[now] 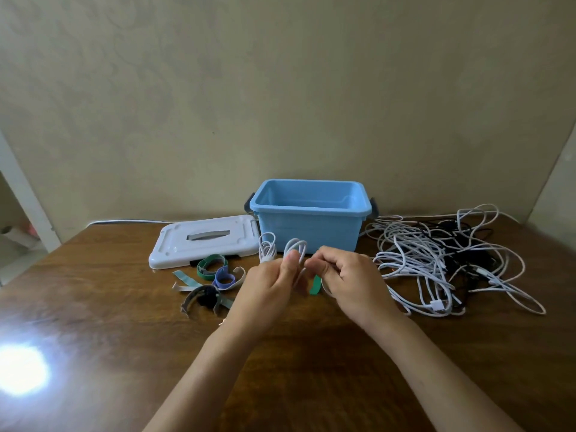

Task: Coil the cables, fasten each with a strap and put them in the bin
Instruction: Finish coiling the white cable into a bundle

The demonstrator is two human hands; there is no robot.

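**Hands bundling a white cable in front of the bin**

Hands meet above the wooden table [93, 307], just in front of the blue bin [308, 226]. The left hand [268, 294] pinches a coiled white cable [295, 249], whose loops stand up above the fingers. The right hand [349, 282] has its fingers curled round a green strap [315, 286] that hangs down beside the coil. A second small white coil [267, 249] shows just left of the first. Loose straps [215, 275] lie left of the hands, near the white lid [202, 241]. A tangle of white and black cables [436, 260] lies right of the bin. No brand, label or writing can be read anywhere.
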